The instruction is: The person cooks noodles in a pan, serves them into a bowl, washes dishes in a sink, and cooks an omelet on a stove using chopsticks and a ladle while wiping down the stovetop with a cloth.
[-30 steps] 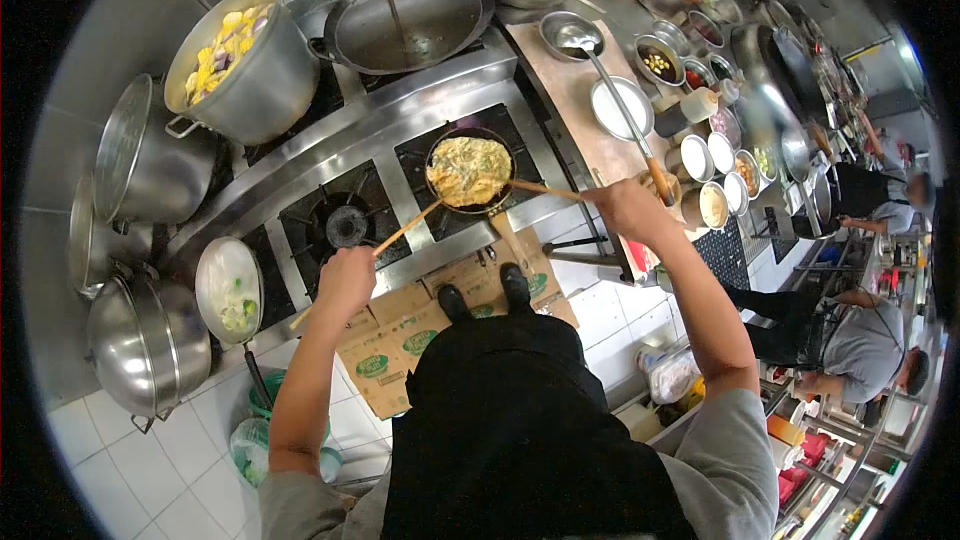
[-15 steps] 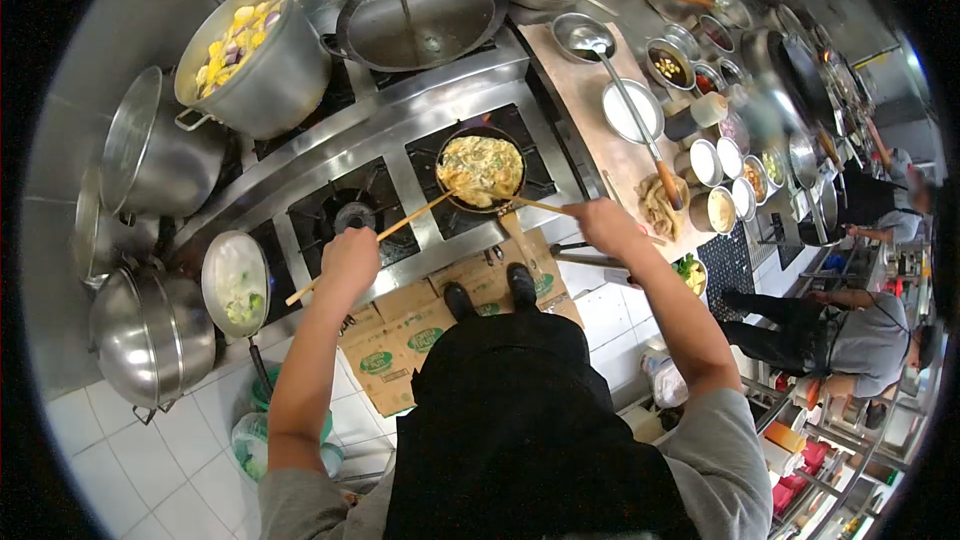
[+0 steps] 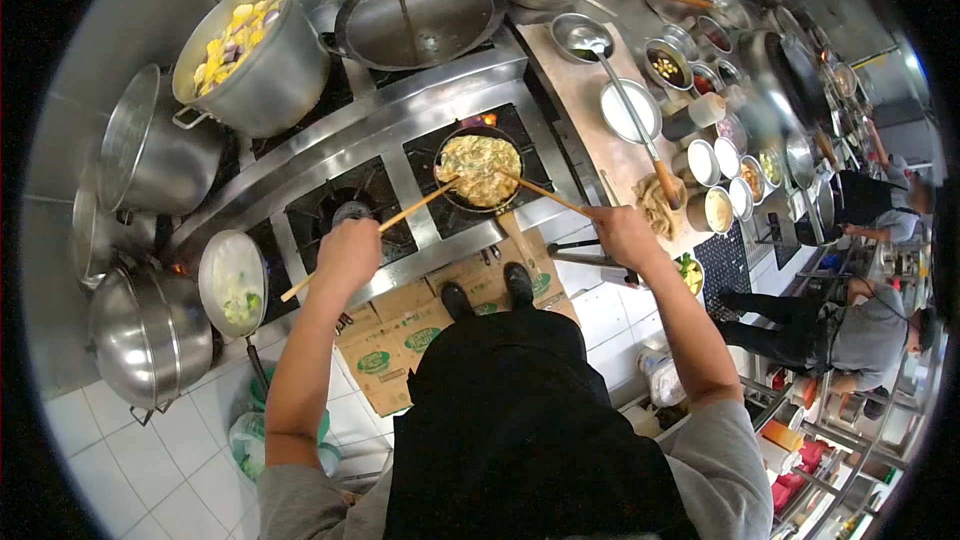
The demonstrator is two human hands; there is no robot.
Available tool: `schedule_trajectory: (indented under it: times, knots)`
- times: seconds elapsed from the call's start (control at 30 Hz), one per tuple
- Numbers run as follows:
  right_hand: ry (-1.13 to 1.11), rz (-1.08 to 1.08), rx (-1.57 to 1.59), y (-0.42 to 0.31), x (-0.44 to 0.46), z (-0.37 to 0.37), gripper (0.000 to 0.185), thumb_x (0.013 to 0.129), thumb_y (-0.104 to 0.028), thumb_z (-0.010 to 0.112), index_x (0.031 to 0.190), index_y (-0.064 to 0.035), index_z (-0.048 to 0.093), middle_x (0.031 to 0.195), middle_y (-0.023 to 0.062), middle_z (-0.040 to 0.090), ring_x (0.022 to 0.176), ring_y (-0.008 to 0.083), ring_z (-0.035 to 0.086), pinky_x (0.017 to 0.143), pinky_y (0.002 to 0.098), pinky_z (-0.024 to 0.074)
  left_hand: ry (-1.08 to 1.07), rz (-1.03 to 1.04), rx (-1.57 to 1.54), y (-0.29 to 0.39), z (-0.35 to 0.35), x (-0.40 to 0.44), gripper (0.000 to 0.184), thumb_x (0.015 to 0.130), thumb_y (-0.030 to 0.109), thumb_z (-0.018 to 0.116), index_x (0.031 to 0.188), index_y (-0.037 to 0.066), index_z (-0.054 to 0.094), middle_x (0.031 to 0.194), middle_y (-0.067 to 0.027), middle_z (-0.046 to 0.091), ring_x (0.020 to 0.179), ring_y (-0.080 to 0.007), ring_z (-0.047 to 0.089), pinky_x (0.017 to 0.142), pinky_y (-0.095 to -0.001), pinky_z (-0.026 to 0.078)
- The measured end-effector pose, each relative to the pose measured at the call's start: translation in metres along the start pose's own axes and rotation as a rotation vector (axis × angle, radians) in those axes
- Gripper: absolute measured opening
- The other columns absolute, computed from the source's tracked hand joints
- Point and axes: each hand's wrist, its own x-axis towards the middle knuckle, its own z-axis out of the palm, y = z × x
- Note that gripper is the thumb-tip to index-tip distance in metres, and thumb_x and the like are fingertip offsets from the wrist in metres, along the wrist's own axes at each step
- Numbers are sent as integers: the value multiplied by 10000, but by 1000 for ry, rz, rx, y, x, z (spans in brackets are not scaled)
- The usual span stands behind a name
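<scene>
A round omelette (image 3: 479, 168), yellow with browned patches and green flecks, lies in a small dark frying pan (image 3: 446, 196) on the front right burner. My left hand (image 3: 349, 248) is closed around a long wooden stick (image 3: 410, 210), whose far tip touches the omelette's left edge. A second wooden stick (image 3: 548, 194) is gripped in my right hand (image 3: 622, 234), and its tip rests on the omelette's right part. The pan's wooden handle (image 3: 514, 234) points toward me, held by neither hand.
Flames (image 3: 479, 121) show behind the pan. A white-lined pan (image 3: 231, 280) with green pieces sits left. A tall pot (image 3: 252, 72) and a wok (image 3: 420, 20) stand behind. A ladle (image 3: 640, 120) lies among bowls at right. Two people (image 3: 872, 335) stand farther right.
My right hand has shifted right, and its stick's tip has moved onto the omelette. My left hand has barely moved. The omelette looks flatter, and the flames behind the pan are brighter.
</scene>
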Motion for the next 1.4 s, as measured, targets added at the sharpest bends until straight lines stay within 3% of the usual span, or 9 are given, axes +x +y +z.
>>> schedule_trajectory:
  times: [0.1, 0.17, 0.37, 0.43, 0.6, 0.73, 0.9, 1.17, 1.4]
  knots:
    - [-16, -132, -12, 11, 0, 45, 409, 834, -40, 538, 1202, -100, 704, 790, 269, 662, 754, 437, 660, 726, 494, 533, -30, 67, 26, 11, 14, 14, 170, 856, 95, 586, 914, 0, 714, 950, -239, 712, 909, -413, 697, 810, -503, 559]
    - [-58, -146, 99, -6, -10, 20, 391, 834, -43, 539, 1182, -90, 712, 788, 276, 657, 748, 429, 662, 722, 495, 535, -34, 64, 69, 0, 32, 24, 180, 870, 106, 573, 915, 9, 718, 941, -249, 708, 902, -419, 695, 806, -506, 558]
    - [79, 128, -29, 18, 1, 18, 367, 878, -86, 524, 1205, -88, 690, 803, 253, 674, 749, 411, 679, 680, 502, 549, 22, 114, -7, 14, 24, 22, 189, 879, 96, 554, 873, -18, 706, 899, -247, 704, 882, -416, 699, 787, -512, 558]
    - [-121, 77, -232, -4, -1, 32, 399, 875, -79, 524, 1248, -99, 664, 862, 229, 707, 811, 403, 706, 717, 486, 580, 44, 151, 30, 31, 36, 41, 181, 875, 84, 554, 862, -16, 704, 881, -242, 703, 872, -415, 699, 773, -508, 559]
    - [-44, 154, -5, -23, -34, 9, 430, 875, -76, 528, 1282, -145, 646, 850, 253, 692, 803, 416, 693, 721, 511, 568, 140, 194, 30, 34, 72, 84, 162, 864, 71, 571, 885, -15, 706, 853, -238, 701, 842, -414, 701, 759, -506, 563]
    - [-20, 73, -8, -28, -35, 30, 433, 846, -46, 524, 1251, -86, 670, 783, 261, 666, 741, 417, 669, 706, 503, 541, 181, 130, -1, 24, 70, 93, 167, 869, 75, 567, 901, -13, 704, 858, -244, 701, 832, -425, 699, 758, -514, 563]
    - [43, 156, 71, -24, -52, -4, 347, 871, -120, 603, 1202, -126, 704, 854, 232, 698, 820, 394, 693, 730, 500, 557, 52, 175, -12, 32, 51, 53, 187, 886, 116, 564, 900, -4, 707, 868, -254, 700, 848, -436, 696, 760, -520, 562]
    - [0, 29, -83, -20, -32, 8, 403, 859, -77, 562, 1247, -102, 671, 819, 220, 688, 778, 390, 685, 692, 485, 547, 158, 216, -6, 22, 72, 84, 213, 909, 137, 547, 891, 2, 711, 859, -257, 695, 838, -433, 692, 748, -531, 557]
    - [-59, 133, -113, -15, -21, 30, 401, 871, -86, 551, 1256, -116, 659, 813, 227, 683, 785, 400, 683, 687, 508, 547, 135, 196, 30, 2, 85, 73, 213, 923, 153, 549, 910, 2, 698, 859, -258, 690, 844, -435, 689, 741, -541, 553]
